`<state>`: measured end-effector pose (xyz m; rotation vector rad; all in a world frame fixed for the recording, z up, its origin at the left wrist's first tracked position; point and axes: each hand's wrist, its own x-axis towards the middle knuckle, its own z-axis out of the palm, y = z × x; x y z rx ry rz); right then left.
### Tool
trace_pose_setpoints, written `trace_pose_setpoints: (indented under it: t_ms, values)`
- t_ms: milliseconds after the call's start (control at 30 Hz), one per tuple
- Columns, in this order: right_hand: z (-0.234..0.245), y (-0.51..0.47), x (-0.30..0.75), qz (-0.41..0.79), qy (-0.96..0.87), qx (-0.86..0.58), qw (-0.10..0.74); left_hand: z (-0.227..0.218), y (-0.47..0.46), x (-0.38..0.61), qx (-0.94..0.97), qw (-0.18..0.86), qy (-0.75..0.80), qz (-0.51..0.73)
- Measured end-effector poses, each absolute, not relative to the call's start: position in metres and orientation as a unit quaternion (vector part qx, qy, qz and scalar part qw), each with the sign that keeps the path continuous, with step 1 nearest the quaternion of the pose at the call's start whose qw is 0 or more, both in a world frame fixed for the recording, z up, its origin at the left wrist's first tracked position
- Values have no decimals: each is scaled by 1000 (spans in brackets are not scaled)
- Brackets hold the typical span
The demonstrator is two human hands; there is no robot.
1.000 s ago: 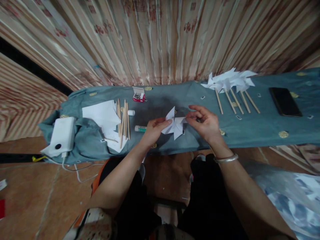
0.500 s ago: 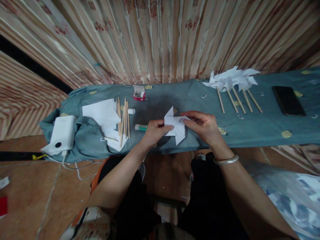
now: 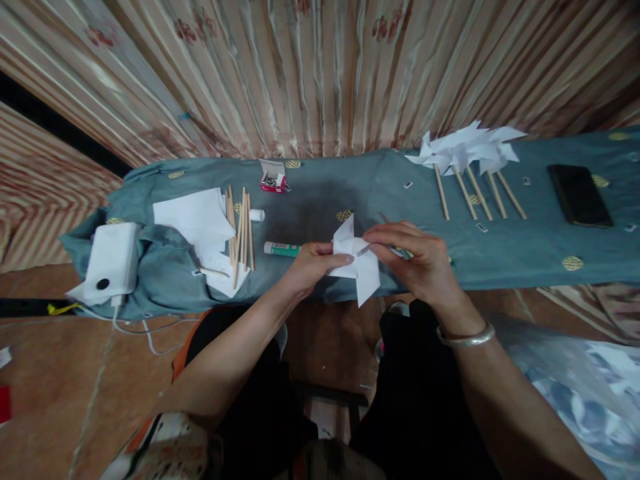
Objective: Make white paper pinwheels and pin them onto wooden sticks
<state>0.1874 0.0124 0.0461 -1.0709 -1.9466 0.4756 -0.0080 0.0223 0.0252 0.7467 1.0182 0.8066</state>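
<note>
A white paper pinwheel (image 3: 368, 279) with folded blades is held over the near edge of the cloth-covered table. My left hand (image 3: 311, 268) grips its left side, thumb on top and fingers beneath. On the right, my right hand (image 3: 417, 259) pinches a blade by the centre between thumb and fingers; those fingertips partly hide the spot. A green and white glue stick (image 3: 281, 249) lies just left of my left hand, its white cap (image 3: 257, 215) off to the side. Beyond stands an open red box (image 3: 273, 182) of small metal pieces.
Wooden sticks (image 3: 243, 230) and white paper sheets (image 3: 193, 217) lie at the left, near a white power bank (image 3: 111, 260) with cables. Several pinwheels on sticks (image 3: 470, 152) rest back right, before a black phone (image 3: 580, 195). A plastic bag (image 3: 565, 380) sits at lower right.
My right hand has turned and shifted slightly right and down, its fingers closer to the pinwheel's centre. The pinwheel has tilted a little; my left hand keeps its grip.
</note>
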Motion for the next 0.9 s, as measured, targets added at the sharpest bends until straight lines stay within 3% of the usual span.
trace_pose_setpoints:
  t_ms: [700, 900]
  values:
    - [49, 6, 191, 123, -817, -432, 362, 30, 20, -5, 309, 763, 443, 354]
    - [50, 4, 190, 138, -811, -421, 383, 29, 20, -4, 308, 765, 446, 348]
